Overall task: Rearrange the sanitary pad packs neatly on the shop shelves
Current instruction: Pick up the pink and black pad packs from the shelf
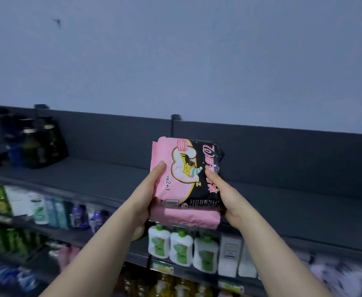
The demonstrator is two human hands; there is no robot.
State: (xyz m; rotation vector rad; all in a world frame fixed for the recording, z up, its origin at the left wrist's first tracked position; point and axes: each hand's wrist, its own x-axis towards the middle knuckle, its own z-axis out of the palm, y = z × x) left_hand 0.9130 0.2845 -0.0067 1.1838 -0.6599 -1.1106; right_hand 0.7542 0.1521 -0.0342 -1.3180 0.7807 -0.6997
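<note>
Two hands on one pink pad pack point(186, 179); my left hand point(148, 189) grips its left edge; my right hand point(227, 196) grips its right, above the top shelf point(94, 179).

Pad pack point(185, 183), print running sideways: "2+1" in a rounded frame on the pink half, with small Chinese characters beside it; large figures resembling "70" head a line of Chinese characters on the black half; a small "z" beside the cartoon. Labels on the white bottles point(181, 246) and shelf price tags point(162, 267) are too blurred to read.
</note>
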